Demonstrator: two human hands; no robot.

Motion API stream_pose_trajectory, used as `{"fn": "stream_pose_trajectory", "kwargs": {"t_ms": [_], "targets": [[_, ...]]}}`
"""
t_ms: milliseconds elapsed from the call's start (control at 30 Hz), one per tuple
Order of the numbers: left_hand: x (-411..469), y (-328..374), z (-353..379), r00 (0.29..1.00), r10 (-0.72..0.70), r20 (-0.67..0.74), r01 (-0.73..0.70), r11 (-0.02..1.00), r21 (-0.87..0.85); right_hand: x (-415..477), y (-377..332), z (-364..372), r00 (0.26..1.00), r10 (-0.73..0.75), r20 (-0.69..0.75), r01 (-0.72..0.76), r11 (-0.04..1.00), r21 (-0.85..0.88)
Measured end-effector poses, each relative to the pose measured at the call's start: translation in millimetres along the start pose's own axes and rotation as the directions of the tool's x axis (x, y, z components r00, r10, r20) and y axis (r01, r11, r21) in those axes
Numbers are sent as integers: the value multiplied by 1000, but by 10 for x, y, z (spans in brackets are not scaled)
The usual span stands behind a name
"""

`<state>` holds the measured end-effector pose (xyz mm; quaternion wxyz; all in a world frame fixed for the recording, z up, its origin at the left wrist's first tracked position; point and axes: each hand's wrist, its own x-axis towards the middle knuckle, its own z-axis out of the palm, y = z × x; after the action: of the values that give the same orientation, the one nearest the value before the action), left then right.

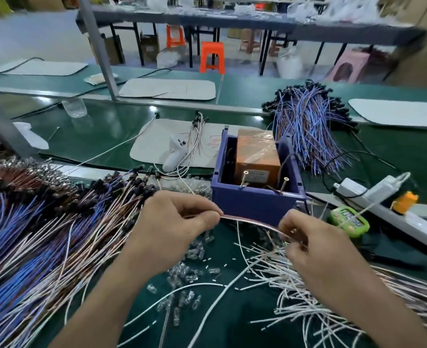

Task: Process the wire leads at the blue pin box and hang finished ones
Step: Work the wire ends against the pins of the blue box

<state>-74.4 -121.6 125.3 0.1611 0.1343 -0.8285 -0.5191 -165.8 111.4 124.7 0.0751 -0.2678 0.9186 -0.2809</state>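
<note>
**Lead held between both hands, just short of the blue pin box**

Nearest, at 6 o'clock: both forearms come in over the green bench top (102, 131). At 4 o'clock a loose heap of white wires (295, 300) lies under the right wrist. At 6 o'clock small clear caps (190, 272) are scattered on the bench.

Left hand (174, 222): thumb and forefinger are closed in a pinch on one end of a pinkish wire lead (247, 220), other fingers curled under. Right hand (315, 244): fingers are curled, and the lead's other end runs in between them. The grip point itself is partly hidden by the knuckles. The lead spans the gap in a shallow arch, just in front of the box wall and not yet at the pins.

At 9 o'clock: a dense bundle of blue and pink leads (44, 234) with black ends.

At 12 o'clock: the blue pin box (252, 202), holding an orange block (256, 156), with two brass pins (244, 175) standing at its near edge.

Beyond, at 1 o'clock: a purple lead bundle (308, 121). I cannot identify a hanging rail.

Risks, as judged:
- The lead's right end may snag in the white heap when lifted, dragging strays along.
- A slack pinch lets the lead twist, so the ends meet the pins wrongly.
- A sleeve or wrist sweep could scatter the caps.
- A dropped lead would be lost among its lookalikes.
</note>
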Motion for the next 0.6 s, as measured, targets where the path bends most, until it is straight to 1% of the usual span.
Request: {"fn": "stream_pose_trajectory", "kwargs": {"t_ms": [33,67,167,233,300,367,433,500,533,600], "targets": [[-19,1,87,1000,2,19,-2,1000,-2,-1,-25,17,997,-13,81,8,998,62],[-37,4,172,999,14,36,-13,1000,-5,-4,-60,34,991,-40,128,25,993,117],[-61,5,360,994,75,84,-72,997,-39,32,-142,55,985,-130,118,103,972,212],[-28,-6,383,993,63,100,-57,996,-65,75,-114,34,985,-138,101,117,974,195],[20,-66,279,994,-7,106,21,991,-135,101,-47,-21,992,-106,69,92,978,187],[66,-160,76,988,-92,122,113,977,-182,90,27,-85,996,-72,47,60,972,225],[90,-281,-137,980,-164,113,180,973,-144,75,93,-130,999,-33,35,21,956,294],[80,-400,-276,970,-226,85,233,969,-83,79,131,-162,1000,-11,22,4,947,320],[68,-449,-313,964,-256,73,261,963,-73,82,141,-175,1000,-5,11,1,945,328],[34,-537,-358,952,-300,52,304,946,-109,85,148,-190,1000,3,-4,-2,940,342]]}}
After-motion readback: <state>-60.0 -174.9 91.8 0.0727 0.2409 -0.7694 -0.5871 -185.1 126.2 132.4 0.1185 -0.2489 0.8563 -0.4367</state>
